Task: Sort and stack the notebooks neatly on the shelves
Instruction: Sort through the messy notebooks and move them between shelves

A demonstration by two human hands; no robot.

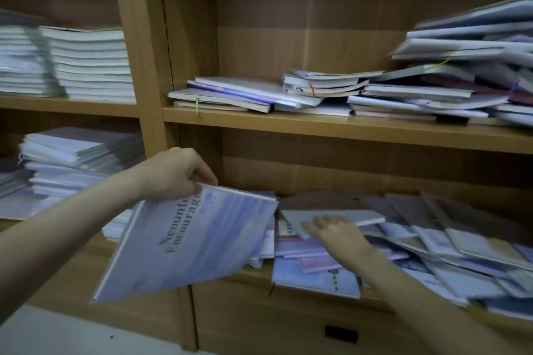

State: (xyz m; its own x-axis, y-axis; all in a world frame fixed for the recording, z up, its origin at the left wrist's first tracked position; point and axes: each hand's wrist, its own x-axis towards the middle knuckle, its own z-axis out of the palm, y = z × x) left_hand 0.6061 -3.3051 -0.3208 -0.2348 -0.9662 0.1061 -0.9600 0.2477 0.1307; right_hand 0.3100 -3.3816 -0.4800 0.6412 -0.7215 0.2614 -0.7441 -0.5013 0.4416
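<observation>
The pale blue notebook (187, 242) held up at the near left carries two lines of large grey print on its cover, reading roughly "Ncounte" and "Encourag", both partly covered. Small marks beside them are too blurred to read.

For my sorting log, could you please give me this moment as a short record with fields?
left hand: left hand pinches the top edge of a pale blue notebook, held tilted in front of the shelves
right hand: right hand, fingers straight, rests on a grey notebook in the loose pile
upper right shelf: untidy heap
left shelves: neat stacks
</observation>
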